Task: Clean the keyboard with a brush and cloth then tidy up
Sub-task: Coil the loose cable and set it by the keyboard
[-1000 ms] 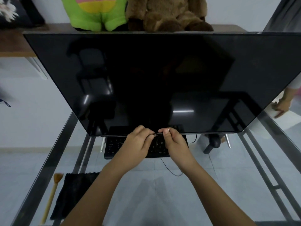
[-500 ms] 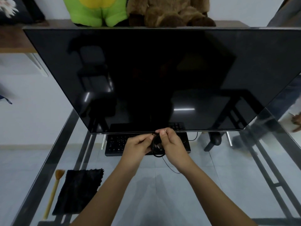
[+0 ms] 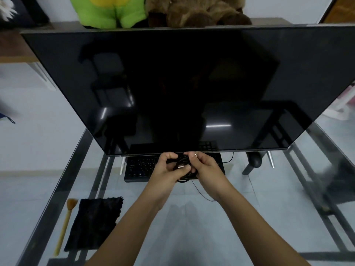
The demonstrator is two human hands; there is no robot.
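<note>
left hand (image 3: 166,170), right hand (image 3: 206,167), half-hiding coiled cable (image 3: 183,169)

Glass desk (image 3: 249,217), pale tiled floor (image 3: 34,150), white wall (image 3: 269,6), wooden shelf (image 3: 13,48)

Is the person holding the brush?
No, the brush lies on the glass table beside the black cloth; both hands hold a cable.

We see the left hand (image 3: 166,170) and right hand (image 3: 206,167) gripping a coiled black cable (image 3: 185,174) with a silver plug, above a flat black keyboard (image 3: 141,167) on the glass-topped table (image 3: 249,217). At twelve o'clock leans a large dark screen (image 3: 172,89). At eight o'clock a black fuzzy cloth (image 3: 94,224) lies just beside a tan wooden-handled brush (image 3: 65,225).
</note>
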